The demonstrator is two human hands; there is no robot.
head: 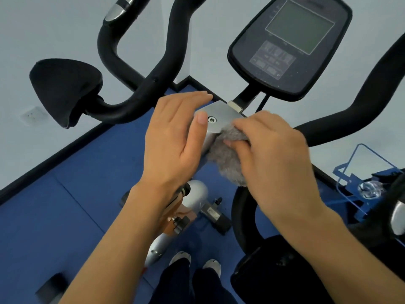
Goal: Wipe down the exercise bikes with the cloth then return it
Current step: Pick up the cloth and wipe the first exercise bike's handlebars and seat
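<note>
An exercise bike fills the view, with black handlebars (pixel 140 88) and a dark console screen (pixel 291 42) at the top right. A silver metal clamp (pixel 221 116) joins the bars to the stem. My right hand (pixel 276 154) grips a fluffy grey cloth (pixel 228 156) and presses it against the clamp's near side. My left hand (pixel 175 137) lies beside the clamp on its left, fingers straight and thumb resting near the clamp's bolt. Most of the cloth's upper part is hidden under my right fingers.
A black padded armrest (pixel 63 88) sticks out at the left. The blue floor (pixel 65 205) lies below, with the bike's silver and orange frame (pixel 188 207) and my feet (pixel 195 262). A blue rack with a clear bottle (pixel 370 189) stands at the right.
</note>
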